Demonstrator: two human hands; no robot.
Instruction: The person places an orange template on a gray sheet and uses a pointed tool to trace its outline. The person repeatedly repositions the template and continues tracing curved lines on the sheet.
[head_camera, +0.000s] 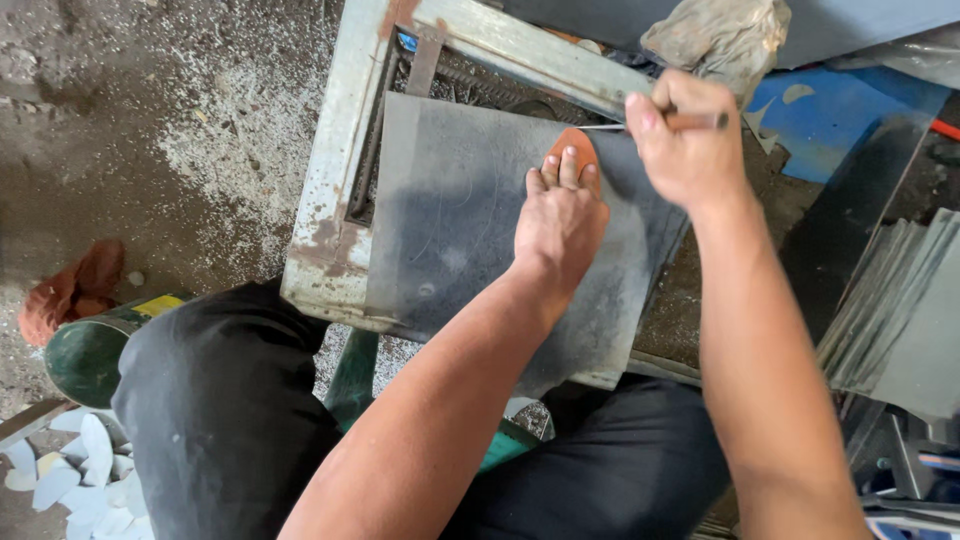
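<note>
- The left hand (562, 222) lies flat, fingers together, pressing down one orange template (575, 152); only the template's rounded far tip shows past the fingertips.
- Under that hand is one dark grey sheet (450, 210), which rests on a worn metal frame (335, 180) lying across the person's lap.
- The right hand (680, 135) is clenched round one scriber (655, 123) (wooden handle in the fist, thin metal shaft sticking out toward the left hand).
- The scriber's tip sits just beside the far edge of the template, touching or nearly touching the sheet; the exact contact is too small to tell.
- The two hands are near each other, the right one a little farther from the body and to the right of the left.
- Faint curved scratch lines show on the sheet to the left of the left hand.
- Just beyond the right hand lies one crumpled grey rag (718, 35), on the far rail of the frame.
- Right of the right forearm stands one stack of grey sheets (895, 310), fanned at the edges (too many and too close to count).
- Beyond that, right of the right hand, is one blue board (850, 110).
- Well to the left of the left arm, on the dusty floor, sit one green can (85, 355) and one reddish cloth (75, 290).
- Below the can lies a heap of pale cut-out pieces (85, 475), oval in shape, overlapping too much for a count.
</note>
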